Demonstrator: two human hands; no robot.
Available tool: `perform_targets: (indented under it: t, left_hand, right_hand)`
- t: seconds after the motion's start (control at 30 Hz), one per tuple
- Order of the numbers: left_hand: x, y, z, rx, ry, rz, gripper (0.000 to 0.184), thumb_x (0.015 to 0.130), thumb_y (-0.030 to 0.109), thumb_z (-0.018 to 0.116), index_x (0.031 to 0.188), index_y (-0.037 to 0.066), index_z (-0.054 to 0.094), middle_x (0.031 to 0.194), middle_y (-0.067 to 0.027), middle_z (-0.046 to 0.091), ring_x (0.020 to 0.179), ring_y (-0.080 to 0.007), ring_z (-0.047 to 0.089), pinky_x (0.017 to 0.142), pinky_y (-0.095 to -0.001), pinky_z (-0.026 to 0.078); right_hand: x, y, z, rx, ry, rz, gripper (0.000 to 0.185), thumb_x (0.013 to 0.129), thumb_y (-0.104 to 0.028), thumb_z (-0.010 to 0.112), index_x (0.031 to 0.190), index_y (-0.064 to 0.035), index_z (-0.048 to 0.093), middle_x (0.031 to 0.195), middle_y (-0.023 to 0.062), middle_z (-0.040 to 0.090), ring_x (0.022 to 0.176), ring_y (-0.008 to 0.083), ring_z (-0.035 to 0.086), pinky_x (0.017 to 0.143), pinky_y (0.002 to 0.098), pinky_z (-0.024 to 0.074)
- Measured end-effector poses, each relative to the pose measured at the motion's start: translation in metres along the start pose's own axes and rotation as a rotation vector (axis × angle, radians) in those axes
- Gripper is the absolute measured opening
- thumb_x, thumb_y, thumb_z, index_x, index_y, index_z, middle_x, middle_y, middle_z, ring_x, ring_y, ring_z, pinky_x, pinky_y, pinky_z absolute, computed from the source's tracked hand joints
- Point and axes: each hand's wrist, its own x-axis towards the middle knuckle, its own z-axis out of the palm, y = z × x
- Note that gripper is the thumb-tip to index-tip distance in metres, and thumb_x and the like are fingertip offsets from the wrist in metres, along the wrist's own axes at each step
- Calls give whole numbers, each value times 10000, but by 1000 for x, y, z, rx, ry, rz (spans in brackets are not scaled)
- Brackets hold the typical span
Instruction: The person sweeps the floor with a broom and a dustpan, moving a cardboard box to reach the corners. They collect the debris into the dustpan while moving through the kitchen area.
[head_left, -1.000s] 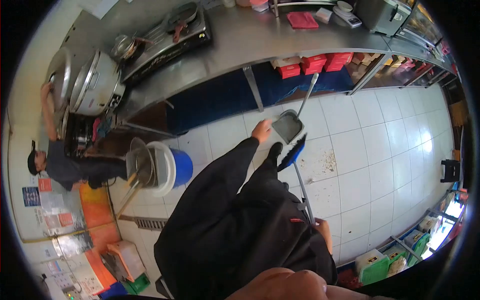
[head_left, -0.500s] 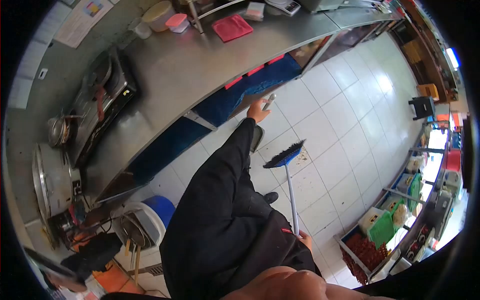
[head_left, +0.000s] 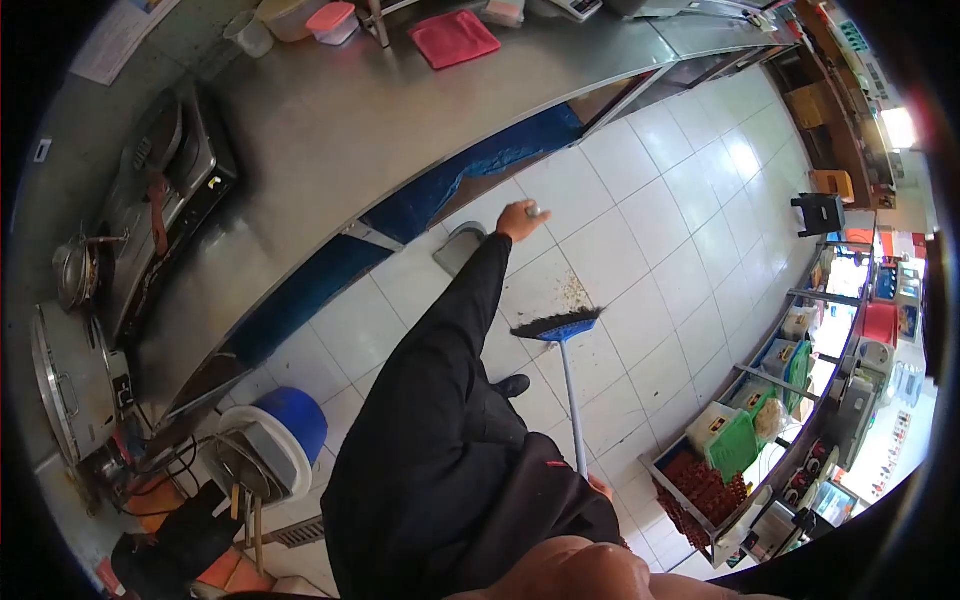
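Observation:
My left hand [head_left: 520, 220] reaches forward in a black sleeve, its fingers wrapped round the pale end of an upright handle. That handle appears to belong to the grey dustpan [head_left: 462, 248], which rests by the counter and is partly covered by my arm. Low in the view, my right hand [head_left: 600, 487] grips the grey stick of a broom [head_left: 573, 400]; most of that hand is hidden behind my dark apron. The broom's blue head with black bristles lies on the white tiles. Just beyond the bristles is a patch of brownish crumbs [head_left: 570, 294].
A long steel counter [head_left: 320, 130] runs along the left, bearing a gas stove [head_left: 180, 200] and a red cloth [head_left: 453, 39]. Below it stands a blue-and-white bucket [head_left: 298, 430]. A rack with green baskets [head_left: 735, 445] lines the right; a black stool [head_left: 820, 214] stands farther off.
The broom head has shifted slightly left and down in view, with more crumbs showing beyond it. The dustpan appears farther left, nearer the counter. My view has shifted a little.

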Motion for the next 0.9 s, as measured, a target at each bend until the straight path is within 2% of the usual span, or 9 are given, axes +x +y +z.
perform_targets:
  t: [0.07, 0.2, 0.33, 0.4, 0.5, 0.6, 0.7, 0.83, 0.9]
  left_hand:
    - [-39, -4, 0, 75, 93, 64, 305, 672, 304, 611, 583, 36, 497, 510, -111, 480, 517, -243, 503, 490, -343, 370]
    - [-95, -8, -25, 31, 158, 225, 290, 705, 237, 570, 541, 27, 454, 508, -113, 463, 503, -248, 480, 464, -349, 333]
    - [-164, 30, -84, -25, 245, 403, 275, 695, 185, 545, 511, 48, 394, 469, -101, 407, 469, -287, 425, 466, -366, 298]
    - [-199, 28, -101, 23, 266, 359, 287, 701, 172, 536, 505, 53, 363, 463, -95, 379, 464, -285, 409, 489, -362, 300]
    - [-247, 23, -115, 78, 362, 281, 289, 700, 150, 541, 507, 46, 353, 465, -96, 369, 464, -284, 408, 504, -356, 302]
    - [-285, 8, -125, 99, 579, 131, 306, 737, 128, 541, 514, 29, 356, 467, -81, 346, 450, -222, 381, 470, -328, 285]
    - [-314, -21, -140, 134, 835, -74, 315, 724, 121, 591, 521, 20, 371, 480, -76, 367, 473, -207, 400, 476, -322, 304]
    - [-334, -40, -180, 314, 1059, -222, 324, 738, 184, 586, 519, 19, 414, 509, -90, 446, 504, -236, 432, 498, -344, 333]
    - [-340, -54, -205, 328, 1131, -303, 334, 754, 215, 574, 532, 9, 432, 523, -94, 461, 522, -228, 443, 511, -346, 342]
  right_hand:
    - [7, 3, -6, 49, -21, -3, 136, 732, -127, 571, 783, -1, 563, 588, -29, 474, 519, 47, 419, 458, 197, 311]
    - [-5, -59, 3, -64, -54, -38, 126, 743, -132, 555, 780, -12, 539, 551, -21, 458, 460, 59, 412, 414, 200, 304]
    - [35, -66, -18, -88, -288, -70, 116, 746, -111, 525, 812, -18, 503, 516, 24, 453, 365, 89, 401, 328, 212, 307]
    - [56, -90, -7, -216, -388, -38, 158, 743, -125, 528, 825, 9, 518, 522, 8, 454, 398, 78, 413, 375, 205, 337]
    - [90, -116, 33, -350, -467, -177, 153, 737, -96, 523, 839, 17, 503, 497, 19, 440, 356, 88, 390, 323, 219, 309]
    - [126, -147, 84, -505, -639, -228, 150, 736, -87, 524, 841, 16, 494, 493, 20, 434, 358, 88, 388, 327, 226, 306]
    - [192, -144, 141, -365, -825, -123, 91, 734, -73, 510, 782, 2, 495, 484, 18, 422, 346, 93, 374, 322, 226, 293]
    - [231, -132, 207, -341, -777, -27, 87, 723, -70, 506, 765, 4, 523, 499, 22, 445, 353, 87, 388, 318, 221, 298]
    - [241, -138, 222, -432, -700, -162, 107, 688, -111, 565, 630, -30, 528, 496, 28, 487, 366, 97, 433, 340, 239, 341]
